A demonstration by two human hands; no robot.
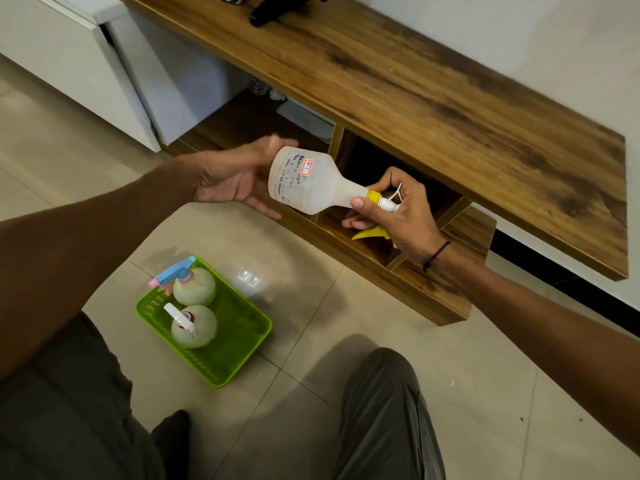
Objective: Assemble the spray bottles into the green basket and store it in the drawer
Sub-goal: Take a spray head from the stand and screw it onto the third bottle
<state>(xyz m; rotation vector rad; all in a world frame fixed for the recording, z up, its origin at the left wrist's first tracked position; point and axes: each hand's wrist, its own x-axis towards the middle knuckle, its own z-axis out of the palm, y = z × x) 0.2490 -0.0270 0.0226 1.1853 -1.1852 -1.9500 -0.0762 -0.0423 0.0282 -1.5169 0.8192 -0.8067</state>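
Grey-trousered knees (384,410) are filling the bottom of the view, the person crouching over a tiled floor (485,393). Between them and the wooden cabinet (433,98), both hands are working on a translucent white spray bottle (311,183), which is lying nearly on its side in the air in front of an open cubby (381,168). Its base is pointing left and its neck right. A small red-bordered sticker and faded printing are showing on its wall, and it is looking empty or nearly so.

The right hand (391,213) is clamped around the yellow collar and trigger head (377,216) at the neck, thumb pressing on the collar. The left hand (235,174) is spread open, cupping the bottle's base without closing on it.

The step in hand appears to be seating the head on the bottle. To do it well, the left hand should be closing on the body to stop it turning while the right twists the collar straight, so the thread is not crossing.

Lower on the floor, well apart from the hands, the green basket (239,341) is already holding two bottles upright along its left side, one with a blue and pink head (194,285), one with a white head (192,325). Its right half is lying bare, leaving room.
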